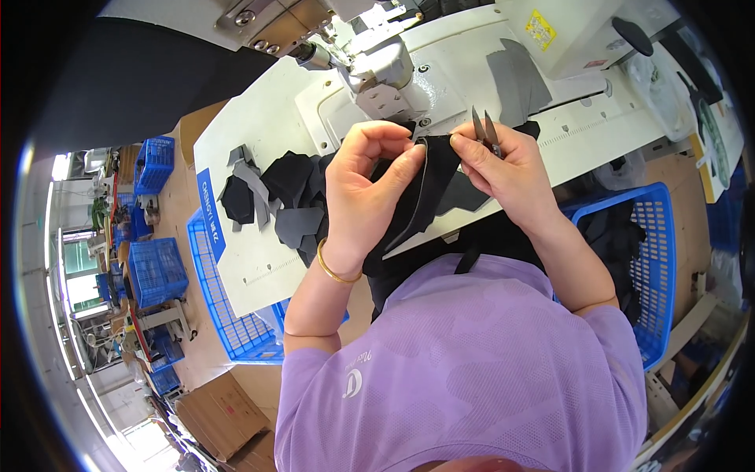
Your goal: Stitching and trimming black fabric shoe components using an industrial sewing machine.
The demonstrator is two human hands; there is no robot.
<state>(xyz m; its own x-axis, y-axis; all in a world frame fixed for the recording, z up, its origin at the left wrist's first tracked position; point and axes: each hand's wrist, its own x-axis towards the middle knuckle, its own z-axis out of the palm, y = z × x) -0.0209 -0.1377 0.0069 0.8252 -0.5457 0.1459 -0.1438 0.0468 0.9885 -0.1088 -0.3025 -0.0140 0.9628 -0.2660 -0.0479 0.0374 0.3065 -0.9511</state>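
Note:
Between my two hands a black fabric piece [434, 177] is held up by its top edge, just in front of the sewing machine [382, 69]. My left hand [363, 177] is closed, thumb and forefinger pinching the fabric near a pale-edged seam. On the other side my right hand [507, 165] pinches the top corner of the same piece. Small dark thread snips [486, 132] are also tucked in that right hand, their pointed blades sticking up and apart. The rest of the fabric hangs toward my lap, partly behind my left hand.
Black and grey cut pieces [292, 185] lie heaped on the table's left. Grey fabric [519, 79] lies right of the machine bed. Blue baskets stand below the table, one at the left [228, 303], one at the right [659, 259] with dark cloth. Cardboard boxes [222, 415] sit lower left.

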